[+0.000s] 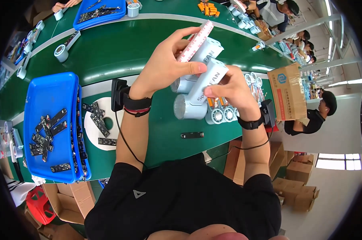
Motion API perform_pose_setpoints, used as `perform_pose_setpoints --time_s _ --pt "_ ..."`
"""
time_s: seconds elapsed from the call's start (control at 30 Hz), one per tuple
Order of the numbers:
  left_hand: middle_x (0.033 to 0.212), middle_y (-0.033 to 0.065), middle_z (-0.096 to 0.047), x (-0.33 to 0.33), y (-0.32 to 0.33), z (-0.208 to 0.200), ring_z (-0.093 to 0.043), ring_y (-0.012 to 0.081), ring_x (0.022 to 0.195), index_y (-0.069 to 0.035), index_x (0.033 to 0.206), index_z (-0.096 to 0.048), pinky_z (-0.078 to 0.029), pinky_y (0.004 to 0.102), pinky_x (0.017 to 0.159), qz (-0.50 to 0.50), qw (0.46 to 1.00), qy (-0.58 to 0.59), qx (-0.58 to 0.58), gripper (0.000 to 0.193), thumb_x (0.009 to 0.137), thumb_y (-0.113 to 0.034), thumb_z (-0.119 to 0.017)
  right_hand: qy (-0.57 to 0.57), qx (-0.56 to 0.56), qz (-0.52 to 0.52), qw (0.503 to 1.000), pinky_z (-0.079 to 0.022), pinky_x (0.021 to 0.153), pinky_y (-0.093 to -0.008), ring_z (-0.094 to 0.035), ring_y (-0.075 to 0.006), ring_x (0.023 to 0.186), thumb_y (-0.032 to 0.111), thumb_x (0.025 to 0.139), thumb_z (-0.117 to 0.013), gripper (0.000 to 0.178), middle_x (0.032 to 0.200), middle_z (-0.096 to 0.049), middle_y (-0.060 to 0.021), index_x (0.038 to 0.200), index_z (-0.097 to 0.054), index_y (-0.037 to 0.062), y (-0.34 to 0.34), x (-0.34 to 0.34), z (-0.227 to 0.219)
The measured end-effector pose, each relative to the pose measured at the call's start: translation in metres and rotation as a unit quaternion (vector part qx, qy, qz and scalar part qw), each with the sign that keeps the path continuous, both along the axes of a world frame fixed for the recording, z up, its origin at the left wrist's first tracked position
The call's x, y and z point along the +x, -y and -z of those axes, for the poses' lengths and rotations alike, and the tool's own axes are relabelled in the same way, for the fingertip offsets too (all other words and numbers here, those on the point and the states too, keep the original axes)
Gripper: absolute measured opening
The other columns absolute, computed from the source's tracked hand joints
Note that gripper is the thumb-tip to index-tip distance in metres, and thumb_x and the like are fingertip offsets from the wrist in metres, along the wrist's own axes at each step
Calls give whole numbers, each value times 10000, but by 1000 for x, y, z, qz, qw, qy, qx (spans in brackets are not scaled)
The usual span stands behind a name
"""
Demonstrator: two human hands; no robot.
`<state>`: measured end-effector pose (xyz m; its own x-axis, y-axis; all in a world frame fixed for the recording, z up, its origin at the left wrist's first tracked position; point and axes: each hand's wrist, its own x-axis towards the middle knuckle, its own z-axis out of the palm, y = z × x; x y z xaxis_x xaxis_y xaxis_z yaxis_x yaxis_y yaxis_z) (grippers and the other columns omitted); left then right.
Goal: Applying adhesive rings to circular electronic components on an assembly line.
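Both hands are raised above a green workbench (109,56). My left hand (165,64) grips a white cylinder-shaped device (203,54), with a thin pink-and-white strip (197,40) lying along its top under the fingers. My right hand (233,90) holds a second white cylinder-shaped device (201,90) just below and in front of the first; its silvery round end (183,107) faces left. The two devices touch side by side. Each wrist wears a black band with a small black box and a cable.
A blue tray (49,104) with several small dark circuit boards sits at left. A white disc (95,132) holds more boards. One dark board (192,135) lies near the bench edge. Small white fan parts (225,115), a cardboard box (287,92), other workers at right.
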<state>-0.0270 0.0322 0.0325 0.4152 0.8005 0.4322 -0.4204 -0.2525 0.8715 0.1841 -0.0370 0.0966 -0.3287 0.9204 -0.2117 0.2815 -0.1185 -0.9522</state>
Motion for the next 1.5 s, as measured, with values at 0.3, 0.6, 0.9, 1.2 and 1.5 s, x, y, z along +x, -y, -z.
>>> perform_pose_setpoints --time_s 0.3,0.6,0.9,1.2,1.5 --pt "1108 162 -723 -16 -1 -12 -694 164 914 14 1442 -491 -570 299 793 -124 984 110 -61 695 840 -84 -826 -25 26 191 981 -568 769 -339 -713 -216 884 183 840 -825 464 1006 -735 -128 1181 -632 -66 59 -1 45" --pt "1086 155 -729 -38 8 -16 -704 156 900 22 1429 -496 -579 293 765 -221 965 135 -34 656 856 -65 -804 474 77 87 873 -576 745 -461 -711 -422 826 223 847 -803 403 859 -701 -255 1064 -602 -49 38 -32 120" --pt "1076 129 -725 -19 4 -18 -689 143 909 14 1444 -482 -562 280 800 -168 981 100 -14 674 848 -41 -790 582 190 133 779 -566 756 -516 -674 -443 885 241 789 -847 377 1032 -651 -231 989 -636 0 42 -21 140" --pt "1211 138 -676 -23 28 -18 -652 169 1052 -21 1471 -467 -530 313 899 -90 991 101 -13 718 823 3 -774 413 443 244 757 -570 821 -483 -676 -391 1011 338 903 -749 412 1176 -648 -187 1156 -677 20 72 -34 110" --pt "1280 156 -661 -23 100 -32 -652 282 1154 -47 1453 -516 -501 358 992 -149 942 -145 265 780 730 95 -771 -452 -236 164 844 -598 871 -376 -710 -264 1058 497 1076 -499 560 1237 -688 -135 1384 -572 36 46 -24 54"
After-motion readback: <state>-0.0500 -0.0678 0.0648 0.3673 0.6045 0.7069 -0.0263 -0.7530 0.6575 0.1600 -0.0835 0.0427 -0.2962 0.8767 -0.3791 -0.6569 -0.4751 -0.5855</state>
